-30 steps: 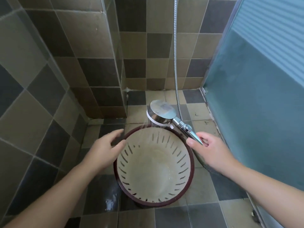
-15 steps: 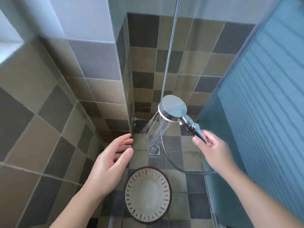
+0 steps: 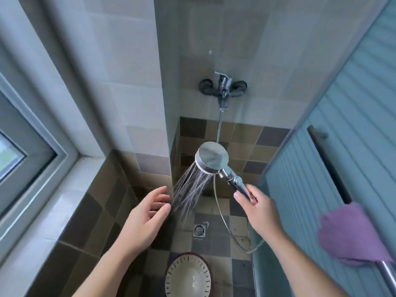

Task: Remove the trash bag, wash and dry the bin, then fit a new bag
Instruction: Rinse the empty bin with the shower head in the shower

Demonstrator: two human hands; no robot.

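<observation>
The bin, cream inside with slits and a dark red rim, stands upright on the tiled floor at the bottom of the view, with no bag in it. My right hand grips the handle of the chrome shower head, which is raised well above the bin and sprays water down to the left. My left hand is open, fingers spread, its fingertips beside the spray. Neither hand touches the bin.
A wall tap feeds the hose, which loops down to my right wrist. A floor drain lies beyond the bin. A purple cloth hangs on the door's rail at right. A window and ledge are at left.
The view has risen and tilted up, so the bin has dropped to the bottom edge. My right hand lifted the spraying shower head away from the bin. My left hand left the rim.
</observation>
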